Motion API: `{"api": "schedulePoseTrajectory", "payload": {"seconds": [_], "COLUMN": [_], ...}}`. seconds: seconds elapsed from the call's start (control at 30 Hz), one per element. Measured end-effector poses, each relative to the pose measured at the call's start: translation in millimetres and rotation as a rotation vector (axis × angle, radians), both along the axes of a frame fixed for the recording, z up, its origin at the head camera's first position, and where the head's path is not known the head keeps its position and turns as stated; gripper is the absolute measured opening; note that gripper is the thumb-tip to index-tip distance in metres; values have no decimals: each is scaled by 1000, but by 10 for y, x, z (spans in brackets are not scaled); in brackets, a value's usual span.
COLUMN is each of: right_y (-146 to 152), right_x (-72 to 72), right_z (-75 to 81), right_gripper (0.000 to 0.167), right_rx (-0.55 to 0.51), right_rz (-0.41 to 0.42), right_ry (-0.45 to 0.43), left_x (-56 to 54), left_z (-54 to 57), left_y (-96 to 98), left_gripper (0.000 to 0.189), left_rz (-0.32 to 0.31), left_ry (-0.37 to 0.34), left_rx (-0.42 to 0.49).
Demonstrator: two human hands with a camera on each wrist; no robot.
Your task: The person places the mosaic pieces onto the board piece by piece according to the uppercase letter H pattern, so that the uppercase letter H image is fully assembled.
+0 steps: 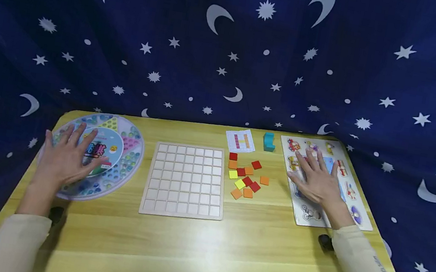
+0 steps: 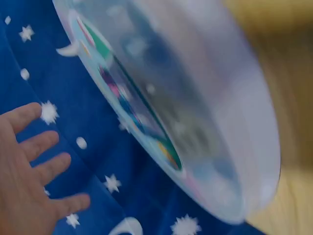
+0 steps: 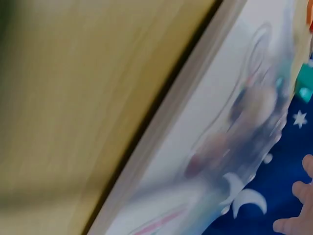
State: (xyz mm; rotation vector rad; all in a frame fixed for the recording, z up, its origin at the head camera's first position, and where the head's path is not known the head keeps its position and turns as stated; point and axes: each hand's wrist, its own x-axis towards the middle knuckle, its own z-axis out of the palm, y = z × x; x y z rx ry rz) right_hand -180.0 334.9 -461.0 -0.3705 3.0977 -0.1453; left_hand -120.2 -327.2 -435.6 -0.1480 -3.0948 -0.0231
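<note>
My left hand (image 1: 62,159) is spread with straight fingers over a round, clear-lidded game box (image 1: 125,178) on the table's left. In the left wrist view a gap shows between that hand (image 2: 24,181) and the box (image 2: 244,122). Over at the right, my other hand (image 1: 318,180) is spread above a white picture puzzle board (image 1: 302,219). Only the fingers of the right hand (image 3: 301,205) appear in the right wrist view, apart from the board (image 3: 181,132). Neither hand holds anything. Between them lies a pale wooden grid board (image 1: 181,214).
Right of the grid are scattered several red tiles (image 1: 256,164), orange tiles (image 1: 264,180) and yellow tiles (image 1: 233,174). Behind them lie a pattern card (image 1: 240,140) and a teal block (image 1: 268,142). A dark blue starry curtain (image 1: 196,56) borders the wooden table (image 1: 181,258).
</note>
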Motion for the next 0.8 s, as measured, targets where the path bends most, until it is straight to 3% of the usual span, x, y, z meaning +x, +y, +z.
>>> {"api": "schedulePoseTrajectory", "payload": {"seconds": [0.17, 0.33, 0.5, 0.67, 0.8], "right_y": [-200, -434, -586, -671, -736], "right_x": [32, 49, 10, -77, -150], "right_z": [0, 20, 32, 16, -41], "right_gripper": [78, 79, 77, 64, 56], "right_rx": [-2, -26, -99, -273, -412], "right_rz": [71, 157, 219, 293, 295], "right_ry": [41, 44, 14, -45, -136], "left_x": [122, 204, 307, 431, 490], "left_z": [-55, -116, -143, -229, -345], "left_y": [266, 568, 827, 1049, 1137], "left_gripper": [86, 82, 83, 91, 100], "left_rz": [-134, -272, -313, -343, -385], "left_ry": [62, 94, -2, -112, -155], "left_rx": [72, 209, 323, 389, 413]}}
